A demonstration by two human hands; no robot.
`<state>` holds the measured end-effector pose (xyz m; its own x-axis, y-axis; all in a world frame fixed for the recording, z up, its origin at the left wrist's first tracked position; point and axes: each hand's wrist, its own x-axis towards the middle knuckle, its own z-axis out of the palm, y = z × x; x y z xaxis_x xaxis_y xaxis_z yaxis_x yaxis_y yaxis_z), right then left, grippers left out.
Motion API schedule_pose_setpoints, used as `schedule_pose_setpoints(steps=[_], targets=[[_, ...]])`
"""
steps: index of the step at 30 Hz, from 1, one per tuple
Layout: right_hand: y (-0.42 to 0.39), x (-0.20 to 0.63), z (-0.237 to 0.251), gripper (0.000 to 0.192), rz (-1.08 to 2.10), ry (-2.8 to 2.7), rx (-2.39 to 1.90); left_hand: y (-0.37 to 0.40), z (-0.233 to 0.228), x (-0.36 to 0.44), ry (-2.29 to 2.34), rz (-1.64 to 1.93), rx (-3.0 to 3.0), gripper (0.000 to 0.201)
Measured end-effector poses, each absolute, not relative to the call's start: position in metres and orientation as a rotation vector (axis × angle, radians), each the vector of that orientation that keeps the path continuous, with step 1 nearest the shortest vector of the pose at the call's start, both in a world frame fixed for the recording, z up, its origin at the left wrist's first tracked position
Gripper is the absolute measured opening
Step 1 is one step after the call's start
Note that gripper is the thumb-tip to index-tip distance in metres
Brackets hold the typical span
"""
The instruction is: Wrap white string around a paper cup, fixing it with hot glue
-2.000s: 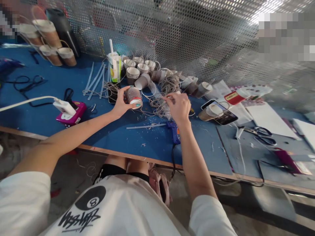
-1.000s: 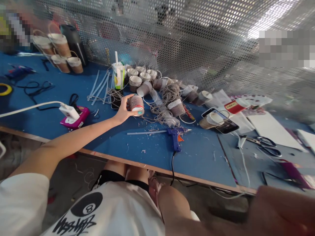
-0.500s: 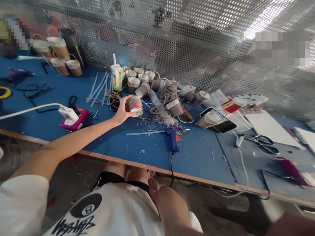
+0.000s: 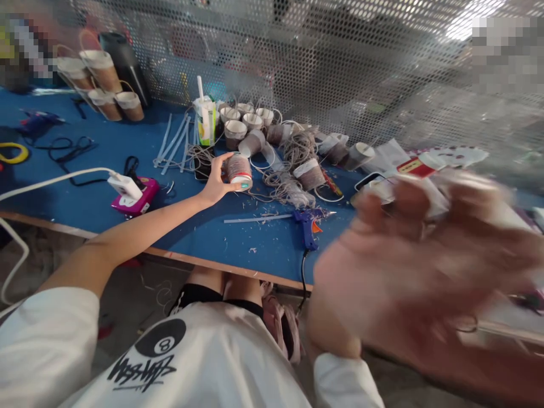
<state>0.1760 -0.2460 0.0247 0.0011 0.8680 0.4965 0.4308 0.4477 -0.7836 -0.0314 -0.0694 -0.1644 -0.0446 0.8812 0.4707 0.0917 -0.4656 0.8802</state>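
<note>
My left hand [image 4: 219, 184] grips a small paper cup wrapped in brown twine [image 4: 238, 170], tilted, with a red band near its white end. The thumb lies along that white end and the fingers go round the far side. Close to the camera on the right, my right hand [image 4: 412, 260] is raised and smeared by motion. Its fingers look bent, and I cannot tell whether anything is in them. Below the cup, a blue glue gun [image 4: 306, 225] lies on the table with a glue stick [image 4: 257, 219] sticking out of its back.
Behind the held cup stand several twine-wrapped cups [image 4: 235, 134] and a drink carton [image 4: 206, 123]. Tangled twine [image 4: 301, 148] and loose glue sticks [image 4: 174, 148] lie nearby. A pink power strip [image 4: 140, 199] with a white plug sits left. Perforated metal sheeting [image 4: 340, 68] borders the back.
My right hand has risen from the lower right corner into the right side of the view, covering the scissors and phone area. My left hand keeps its hold on the cup.
</note>
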Motion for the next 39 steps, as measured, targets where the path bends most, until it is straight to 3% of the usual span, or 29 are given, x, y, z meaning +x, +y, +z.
schedule_pose_setpoints(steps=[4,9,13,26,29,32,37,39], targets=[[-0.182,0.157,-0.015,0.03,0.412,-1.567,-0.972,-0.07,-0.163,-0.032,0.995,1.565,1.625,0.097],[-0.111,0.17,-0.086,0.049,0.589,-1.84,-0.981,-0.072,-0.162,-0.033,0.924,1.552,1.641,0.1],[-0.104,0.173,-0.112,0.06,0.73,-1.882,-0.948,-0.074,-0.16,-0.033,0.939,1.534,1.63,0.099],[-0.106,0.175,-0.113,0.062,0.866,-1.517,-1.028,-0.075,-0.155,-0.034,0.886,1.512,1.599,0.095],[-0.099,0.179,-0.116,0.052,0.971,-1.321,-1.093,-0.074,-0.154,-0.035,0.882,1.472,1.593,0.094],[-0.097,0.184,-0.114,0.04,0.861,-1.234,-1.082,-0.074,-0.156,-0.036,0.897,1.438,1.597,0.094],[-0.116,0.183,-0.099,0.019,0.633,-1.44,-0.777,-0.072,-0.16,-0.035,0.931,1.439,1.602,0.088],[-0.125,0.18,-0.095,0.019,0.633,-1.564,-0.735,-0.072,-0.161,-0.035,0.959,1.441,1.629,0.09]])
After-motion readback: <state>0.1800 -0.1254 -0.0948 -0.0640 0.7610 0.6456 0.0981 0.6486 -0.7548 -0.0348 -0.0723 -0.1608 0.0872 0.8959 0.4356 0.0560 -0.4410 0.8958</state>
